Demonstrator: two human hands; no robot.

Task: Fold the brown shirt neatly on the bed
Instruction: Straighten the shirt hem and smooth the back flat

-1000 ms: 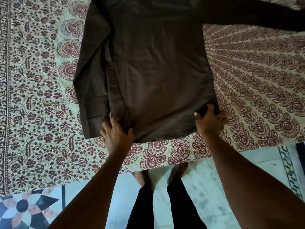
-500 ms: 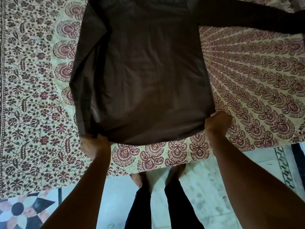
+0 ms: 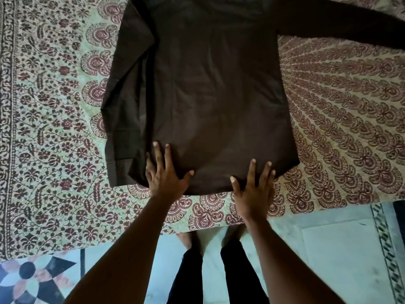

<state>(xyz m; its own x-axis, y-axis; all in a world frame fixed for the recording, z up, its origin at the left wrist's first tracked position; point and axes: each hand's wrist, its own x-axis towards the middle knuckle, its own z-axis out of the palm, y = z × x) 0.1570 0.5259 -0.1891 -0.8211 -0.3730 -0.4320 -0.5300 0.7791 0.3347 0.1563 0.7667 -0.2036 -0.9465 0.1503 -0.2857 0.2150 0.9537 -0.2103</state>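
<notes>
The brown shirt (image 3: 214, 93) lies flat on the bed with its hem toward me. Its left sleeve (image 3: 122, 115) is folded down along the left side of the body. The other sleeve (image 3: 341, 25) stretches out to the upper right. My left hand (image 3: 165, 172) lies flat with fingers spread on the hem's left part. Fingers straight, my right hand (image 3: 254, 187) presses flat on the hem's right part. Neither hand holds any cloth.
The bed is covered by a cream sheet (image 3: 54, 132) with a red and dark floral print. Its near edge runs just below my hands. Beyond it is a pale tiled floor (image 3: 328, 260) with my legs and bare feet (image 3: 186, 240) and a patterned tile (image 3: 28, 279) at lower left.
Both hands let go of the hem corners they gripped and moved inward. They now lie flat on the lower shirt. The shirt's body looks flatter and the left sleeve lies beside it.
</notes>
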